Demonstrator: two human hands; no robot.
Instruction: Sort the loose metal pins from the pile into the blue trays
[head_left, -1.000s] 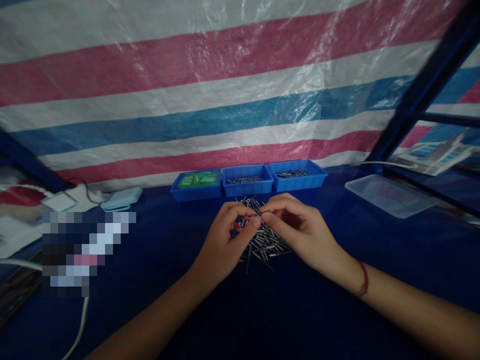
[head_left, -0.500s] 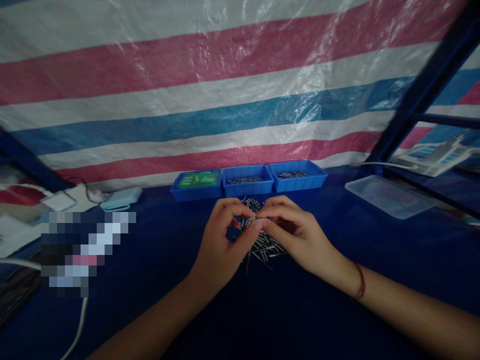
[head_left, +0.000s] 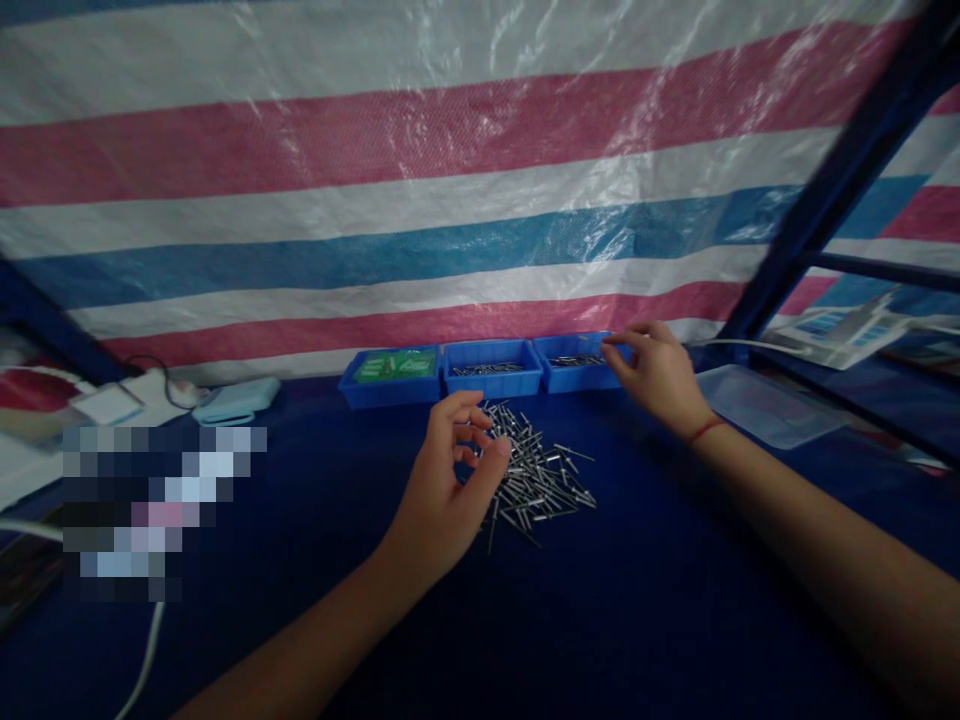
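A loose pile of thin silvery metal pins [head_left: 536, 475] lies on the dark blue table. At its left edge is my left hand [head_left: 454, 480], fingers curled with a gap between thumb and index, nothing visible between them. My right hand [head_left: 660, 375] is over the right end of the right blue tray [head_left: 581, 378], thumb and index close together; what they hold, if anything, is too small to name. That tray and the middle blue tray [head_left: 493, 384] contain metal pins. The left blue tray [head_left: 391, 393] holds a green packet [head_left: 396, 365].
A clear plastic lid [head_left: 772, 405] lies to the right of my right hand. At the left are a light blue case [head_left: 238, 400], a white adapter [head_left: 112, 400] and cables. A striped sheet [head_left: 420, 200] hangs behind the trays, between dark metal posts.
My right hand has left my left hand and moved right and away, over the right tray. The left hand stays by the pile, its thumb and index now apart. More of the pile shows.
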